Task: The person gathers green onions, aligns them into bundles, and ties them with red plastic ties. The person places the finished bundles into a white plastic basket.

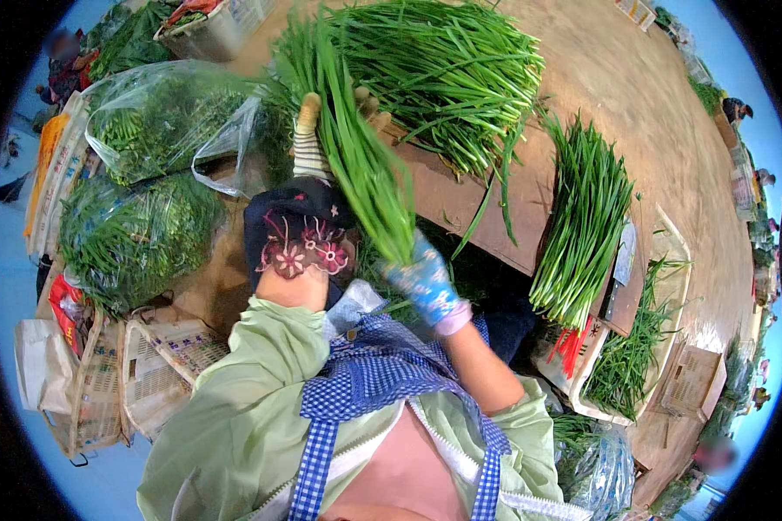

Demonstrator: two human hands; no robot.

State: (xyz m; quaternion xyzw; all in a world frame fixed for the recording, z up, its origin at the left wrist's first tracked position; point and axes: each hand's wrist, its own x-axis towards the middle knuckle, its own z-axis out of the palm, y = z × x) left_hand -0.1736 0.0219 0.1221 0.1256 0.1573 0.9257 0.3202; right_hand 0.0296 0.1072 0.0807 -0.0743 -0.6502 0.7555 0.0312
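A loose bunch of garlic chives [365,169] is held aslant before me, its leaves pointing up and away. My left hand [310,140], in a striped glove with tan fingertips, wraps around its upper leafy part. At the lower stem end, my right hand [427,283], in a blue floral glove, grips the bunch and is slightly blurred. Behind the bunch a large heap of garlic chives [436,71] lies on a brown board [482,215]. A neater pile of chives [580,221] rests to the right, with a broad-bladed knife [623,257] beside it.
Red ties [568,352] hang below the right pile. A white plastic crate [674,312] at the right holds loose chives. Plastic bags of greens [163,117] stand at the left, above several plastic crates [150,384]. Other people [736,109] are far off at the edges.
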